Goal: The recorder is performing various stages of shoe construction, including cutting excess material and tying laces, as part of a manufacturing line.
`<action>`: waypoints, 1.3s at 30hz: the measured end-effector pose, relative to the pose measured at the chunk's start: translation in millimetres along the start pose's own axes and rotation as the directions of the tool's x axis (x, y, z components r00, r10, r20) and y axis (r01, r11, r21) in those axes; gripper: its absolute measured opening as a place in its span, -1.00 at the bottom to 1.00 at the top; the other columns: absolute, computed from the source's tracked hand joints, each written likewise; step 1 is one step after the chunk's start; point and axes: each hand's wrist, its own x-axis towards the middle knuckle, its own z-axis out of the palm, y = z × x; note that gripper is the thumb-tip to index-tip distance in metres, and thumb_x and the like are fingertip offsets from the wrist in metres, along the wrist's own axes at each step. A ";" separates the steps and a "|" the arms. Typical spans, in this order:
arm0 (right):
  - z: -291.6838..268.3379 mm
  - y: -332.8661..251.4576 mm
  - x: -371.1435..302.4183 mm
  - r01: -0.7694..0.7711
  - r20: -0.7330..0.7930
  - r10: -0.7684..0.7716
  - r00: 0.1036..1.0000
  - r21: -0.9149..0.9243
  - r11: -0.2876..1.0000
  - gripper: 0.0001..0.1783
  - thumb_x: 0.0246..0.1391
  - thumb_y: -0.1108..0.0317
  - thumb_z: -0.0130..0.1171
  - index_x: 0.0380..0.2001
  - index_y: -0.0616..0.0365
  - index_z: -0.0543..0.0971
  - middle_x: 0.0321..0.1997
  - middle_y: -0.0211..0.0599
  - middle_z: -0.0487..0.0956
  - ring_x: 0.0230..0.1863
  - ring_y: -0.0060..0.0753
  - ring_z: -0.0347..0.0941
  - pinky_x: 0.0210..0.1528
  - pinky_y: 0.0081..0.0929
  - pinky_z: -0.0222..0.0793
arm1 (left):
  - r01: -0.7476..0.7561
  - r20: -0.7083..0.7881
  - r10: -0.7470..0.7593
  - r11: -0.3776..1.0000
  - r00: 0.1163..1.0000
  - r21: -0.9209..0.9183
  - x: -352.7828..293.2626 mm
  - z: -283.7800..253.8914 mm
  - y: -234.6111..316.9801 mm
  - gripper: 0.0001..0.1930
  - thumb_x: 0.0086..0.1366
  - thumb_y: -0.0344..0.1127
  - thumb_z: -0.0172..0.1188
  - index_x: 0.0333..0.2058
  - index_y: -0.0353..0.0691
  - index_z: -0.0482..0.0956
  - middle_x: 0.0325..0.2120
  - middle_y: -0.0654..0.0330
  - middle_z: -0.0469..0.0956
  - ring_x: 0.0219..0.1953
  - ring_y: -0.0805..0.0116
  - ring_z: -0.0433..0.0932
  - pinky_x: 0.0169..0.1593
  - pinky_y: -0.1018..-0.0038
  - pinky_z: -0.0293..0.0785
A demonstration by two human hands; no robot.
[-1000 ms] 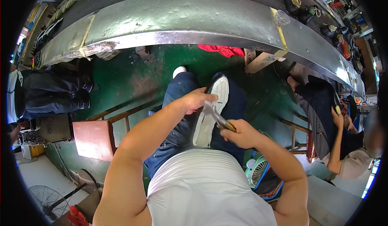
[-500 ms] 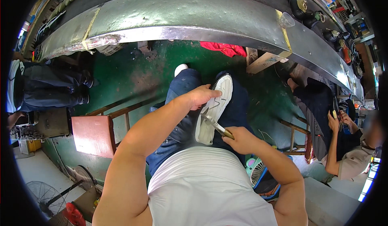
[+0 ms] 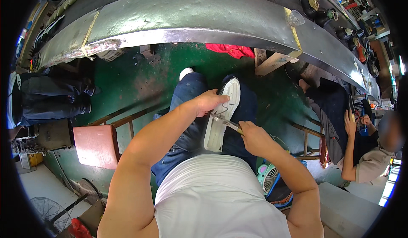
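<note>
A pale shoe lies across my thighs with its white underside up, toe pointing away from me; dark marks cross its middle. My left hand grips the shoe's left edge, thumb on the underside. In my right hand, closed round its handle, is a metal hand tool with a hammer-like head and a yellowish grip. The tool's head touches or hovers just over the middle of the underside, by the left edge; I cannot tell which. Its exact kind is unclear.
Ahead runs a long metal-edged bench, shoes at its far right. A red-topped stool stands left. A person sits at right; another person's legs are at left. A small green fan is by my right hip.
The tool's head has shifted slightly up the underside, and its handle lies flatter. My right hand has moved a little up and right. My left hand still holds the shoe.
</note>
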 end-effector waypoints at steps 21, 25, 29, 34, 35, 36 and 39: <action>-75.3 -51.9 67.3 -0.023 0.651 0.182 0.737 -0.245 0.969 -0.69 0.21 0.24 0.15 -0.29 0.34 0.62 -0.37 0.08 0.64 -0.25 0.16 0.61 -0.16 -0.08 0.52 | 0.012 -0.002 -0.011 0.996 1.000 0.092 -15.2 -0.3 -4.9 -0.22 0.33 -0.03 0.22 0.32 -0.44 0.17 0.19 -0.07 0.41 0.14 0.14 0.49 0.15 0.26 0.45; -45.8 -26.3 48.4 -0.065 0.425 0.092 0.901 -0.077 0.995 -0.64 0.18 0.15 0.19 -0.25 0.31 0.62 -0.37 0.05 0.65 -0.26 0.17 0.60 -0.19 -0.05 0.51 | 0.034 -0.044 -0.036 0.997 0.998 -0.063 -17.9 -9.6 -6.2 -0.51 0.36 -0.10 0.23 0.15 -0.21 0.39 -0.05 0.17 0.57 -0.10 0.42 0.57 -0.08 0.40 0.52; 9.6 -11.4 21.6 -0.170 0.140 0.133 0.981 0.305 0.937 -0.66 0.16 0.15 0.23 -0.23 0.25 0.60 -0.42 0.05 0.62 -0.33 0.15 0.59 -0.24 -0.05 0.48 | 0.009 0.091 0.005 0.987 0.996 -0.162 -21.4 -22.8 -5.0 -0.51 0.36 -0.14 0.25 0.16 -0.19 0.37 -0.05 0.22 0.57 -0.07 0.42 0.56 -0.03 0.40 0.48; 36.7 -8.9 -3.1 -0.303 0.066 0.314 0.947 0.501 0.810 -0.59 0.11 0.14 0.31 -0.14 0.26 0.56 -0.44 -0.04 0.61 -0.35 0.04 0.59 -0.26 -0.20 0.45 | -0.035 0.229 0.055 0.995 0.972 -0.091 -29.3 -12.4 6.4 -0.39 0.29 -0.23 0.31 0.22 -0.25 0.26 0.06 0.11 0.48 0.12 0.27 0.44 0.23 0.27 0.33; 23.5 -5.6 -2.6 -0.326 0.168 0.279 0.945 0.452 0.831 -0.64 0.13 0.18 0.27 -0.15 0.25 0.55 -0.42 -0.02 0.61 -0.31 0.01 0.60 -0.26 -0.16 0.46 | -0.020 0.198 0.021 1.000 0.980 -0.004 -28.5 -9.2 9.2 -0.40 0.30 -0.24 0.31 0.22 -0.28 0.26 0.07 0.10 0.48 0.12 0.26 0.44 0.24 0.27 0.32; 9.9 -1.6 -2.8 -0.326 0.167 0.279 0.945 0.456 0.829 -0.64 0.13 0.18 0.27 -0.15 0.25 0.55 -0.42 -0.02 0.61 -0.31 0.01 0.60 -0.26 -0.16 0.46 | -0.018 0.197 0.018 1.000 0.980 0.000 -23.2 -6.0 4.9 -0.40 0.30 -0.24 0.31 0.22 -0.28 0.26 0.07 0.10 0.48 0.12 0.26 0.44 0.24 0.27 0.32; -9.2 -1.8 -7.3 -0.134 0.203 0.099 0.974 0.163 0.978 -0.78 0.16 0.34 0.14 -0.24 0.32 0.54 -0.29 0.08 0.61 -0.19 -0.03 0.60 -0.18 -0.18 0.51 | -0.148 0.134 0.122 0.967 0.983 0.207 -7.3 -2.5 -7.4 -0.39 0.30 -0.22 0.29 0.20 -0.37 0.26 0.08 0.04 0.47 0.10 0.27 0.44 0.20 0.34 0.36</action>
